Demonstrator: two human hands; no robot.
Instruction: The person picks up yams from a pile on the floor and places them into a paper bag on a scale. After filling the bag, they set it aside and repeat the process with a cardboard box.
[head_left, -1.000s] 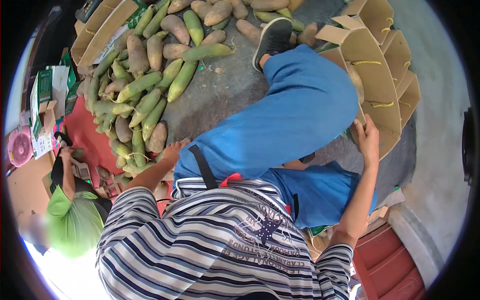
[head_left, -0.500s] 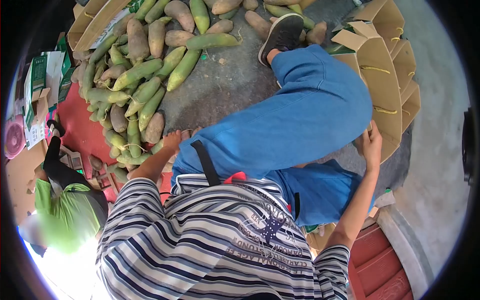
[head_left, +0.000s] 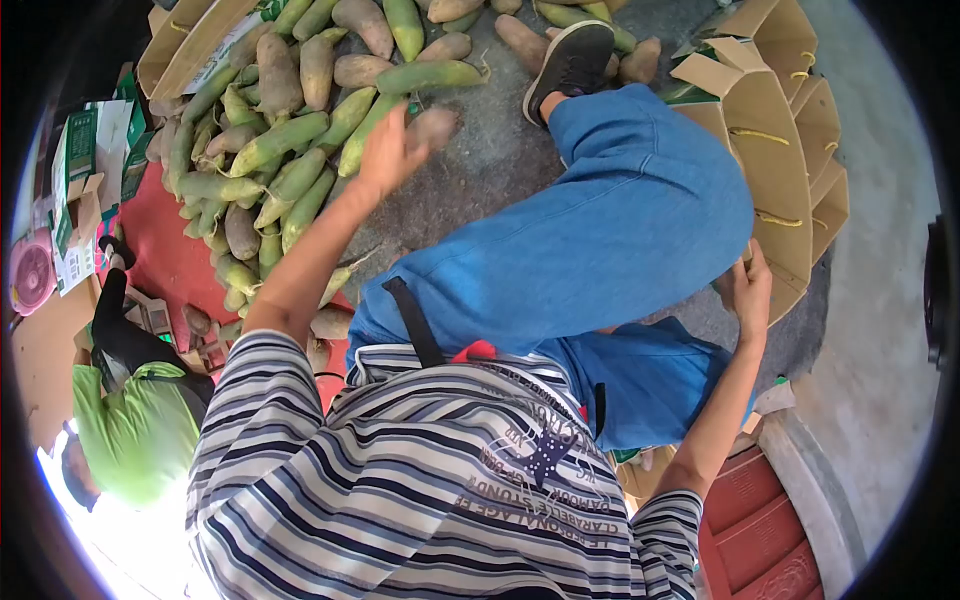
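My left hand (head_left: 385, 155) is over the near edge of the radish pile, smeared by motion. A brownish, soil-stained radish (head_left: 434, 128) lies between its thumb and fingers, also blurred. Long green radishes (head_left: 278, 145) and brownish ones are heaped beyond and left of this hand. On the right, beside my bent knee, my right hand (head_left: 750, 285) is closed at the near edge of an open cardboard box (head_left: 765, 170) with yellow cord handles. My leg hides part of that box and its inside.
More open boxes (head_left: 825, 175) stand against it on the right. My shoe (head_left: 572, 70) rests on the dark mat (head_left: 480, 170) near loose radishes. A person in a green shirt (head_left: 140, 430) is at the lower left. Another carton (head_left: 195, 45) stands at the upper left.
My left hand has moved up and right from the pile's edge beside my thigh, bringing a brownish radish over the mat. My right hand stays at the box.
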